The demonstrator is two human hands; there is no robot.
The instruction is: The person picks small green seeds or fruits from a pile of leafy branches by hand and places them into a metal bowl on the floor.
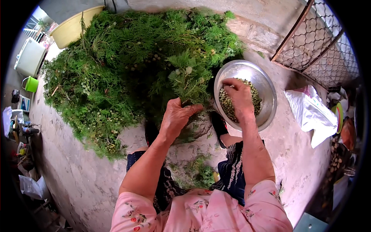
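Head view, looking down past my pink flowered top [201, 210] and dark patterned trousers [232, 174] to the concrete floor [77, 178] where I sit. A few loose green scraps [199, 172] lie on the floor between my knees.

My left hand [176, 116] is closed around the stem end of a green conifer sprig [189, 79], fingers wrapped over it, thumb toward the bowl. The sprig stands up from my grip and carries small pale round cones.

My right hand [239, 96] reaches into the steel bowl [266, 83], just to the right of the sprig. Its fingers are bunched together and pointing down into the heap of small greenish cones [227, 104] that fills the bowl's bottom; I cannot tell whether they pinch anything. The bowl rests on the floor beside my right foot.

Beyond both hands a big pile of cut conifer branches [116, 65] spreads across the floor. A white plastic bag [311, 114] lies to the right of the bowl, and a wire mesh gate [320, 42] stands behind it. At the far left are a yellow basin [71, 27] and a small green bucket [31, 84].
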